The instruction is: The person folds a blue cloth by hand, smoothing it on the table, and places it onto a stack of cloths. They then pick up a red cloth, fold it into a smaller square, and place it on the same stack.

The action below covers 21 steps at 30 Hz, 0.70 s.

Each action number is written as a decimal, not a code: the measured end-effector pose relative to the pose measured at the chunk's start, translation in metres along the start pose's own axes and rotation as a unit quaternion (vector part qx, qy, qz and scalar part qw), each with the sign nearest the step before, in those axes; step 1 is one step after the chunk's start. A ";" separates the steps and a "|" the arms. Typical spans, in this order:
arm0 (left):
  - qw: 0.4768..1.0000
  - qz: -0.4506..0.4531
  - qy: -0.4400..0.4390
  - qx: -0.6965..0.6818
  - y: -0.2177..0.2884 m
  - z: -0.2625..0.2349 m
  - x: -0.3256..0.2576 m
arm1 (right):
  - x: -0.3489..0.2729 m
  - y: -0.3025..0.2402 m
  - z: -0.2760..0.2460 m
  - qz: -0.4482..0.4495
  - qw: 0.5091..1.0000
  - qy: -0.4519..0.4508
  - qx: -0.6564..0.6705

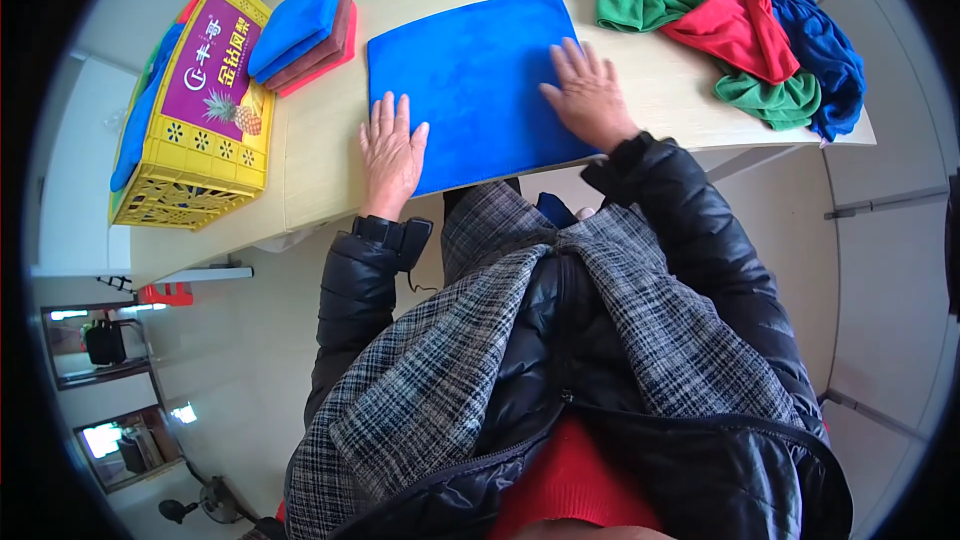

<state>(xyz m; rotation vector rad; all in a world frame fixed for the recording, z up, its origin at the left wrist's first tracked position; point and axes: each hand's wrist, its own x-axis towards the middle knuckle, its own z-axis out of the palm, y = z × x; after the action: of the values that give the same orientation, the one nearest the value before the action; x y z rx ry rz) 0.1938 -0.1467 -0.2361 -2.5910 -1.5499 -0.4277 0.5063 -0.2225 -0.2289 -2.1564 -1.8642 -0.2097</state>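
A blue cloth (pixel 465 80) lies spread flat in front of me, its near edge along the table's front edge. My left hand (pixel 393 152) rests on its left edge near the front corner, fingers stretched out and pointing away from me. On the cloth's right side my right hand (pixel 590 98) lies flat, with its fingers spread. Neither hand holds anything. To the left of the cloth sits a small stack of folded cloths (pixel 303 32), blue on top, with brown and red below.
A yellow plastic crate (pixel 205 155) with cloths in it stands at the table's left edge. Crumpled green, red, blue and brown cloths (pixel 735 35) are heaped at the right on the pale table (pixel 330 150). White cabinets (pixel 890 270) line the right side.
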 end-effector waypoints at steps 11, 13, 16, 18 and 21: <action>0.998 0.014 -0.014 -0.062 -0.017 0.012 0.003 | 0.022 0.019 0.012 -0.029 0.998 -0.060 0.002; 0.998 0.009 -0.024 -0.056 -0.024 0.008 -0.007 | 0.016 0.034 0.009 -0.028 0.998 -0.049 -0.008; 0.999 0.002 -0.034 -0.040 -0.031 -0.007 -0.023 | -0.013 0.044 -0.006 -0.113 0.992 -0.015 0.051; 0.993 0.089 -0.037 -0.070 -0.021 -0.029 -0.041 | -0.036 0.050 -0.022 -0.145 0.987 0.003 0.075; 0.987 0.135 -0.032 -0.079 -0.017 -0.039 -0.056 | -0.063 0.046 -0.036 -0.225 0.971 -0.037 0.073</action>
<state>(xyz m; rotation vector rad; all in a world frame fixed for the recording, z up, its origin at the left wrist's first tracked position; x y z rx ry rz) 0.1467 -0.1945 -0.2163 -2.9082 -1.1995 -0.4616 0.5442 -0.2983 -0.2180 -1.6425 -2.3129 -0.0787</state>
